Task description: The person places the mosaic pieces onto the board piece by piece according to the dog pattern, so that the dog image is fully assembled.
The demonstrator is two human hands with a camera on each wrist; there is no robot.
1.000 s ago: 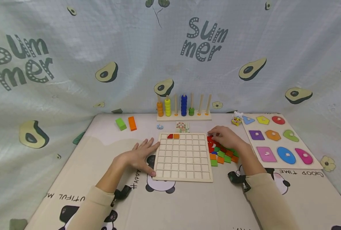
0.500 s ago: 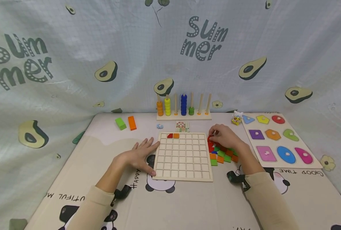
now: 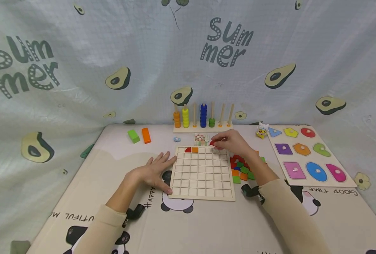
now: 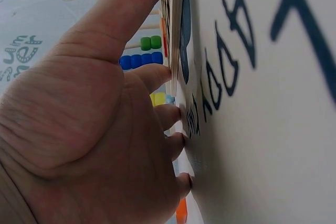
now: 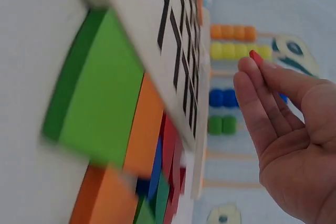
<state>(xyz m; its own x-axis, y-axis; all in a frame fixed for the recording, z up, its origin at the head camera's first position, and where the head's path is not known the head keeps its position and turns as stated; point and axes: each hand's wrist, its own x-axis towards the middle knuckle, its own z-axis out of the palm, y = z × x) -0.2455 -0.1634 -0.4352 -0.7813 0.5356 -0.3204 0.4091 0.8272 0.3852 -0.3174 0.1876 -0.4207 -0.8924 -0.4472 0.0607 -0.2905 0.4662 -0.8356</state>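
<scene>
A wooden grid board (image 3: 200, 173) lies flat, with a red quarter-circle tile (image 3: 188, 150) and an orange square tile (image 3: 195, 150) set side by side in its top row. Spread fingers of my left hand (image 3: 151, 173) rest along the board's left edge, the thumb near its lower corner; the left wrist view shows this hand (image 4: 105, 98) with fingertips on the cloth. Over the board's upper right part, my right hand (image 3: 230, 143) pinches a red tile (image 3: 212, 143) between thumb and fingers. In the right wrist view only a sliver of that red tile (image 5: 255, 56) shows.
Right of the board lies a pile of coloured tiles (image 3: 243, 169). Behind stand a picture card (image 3: 201, 139) and a bead stacker (image 3: 203, 129). A shape puzzle (image 3: 289, 158) lies far right beside a small figurine (image 3: 261, 131). Green (image 3: 133, 136) and orange (image 3: 146, 135) blocks lie back left.
My right hand has picked a red tile from the pile and carried it left, over the board's top edge. The left hand stays in place.
</scene>
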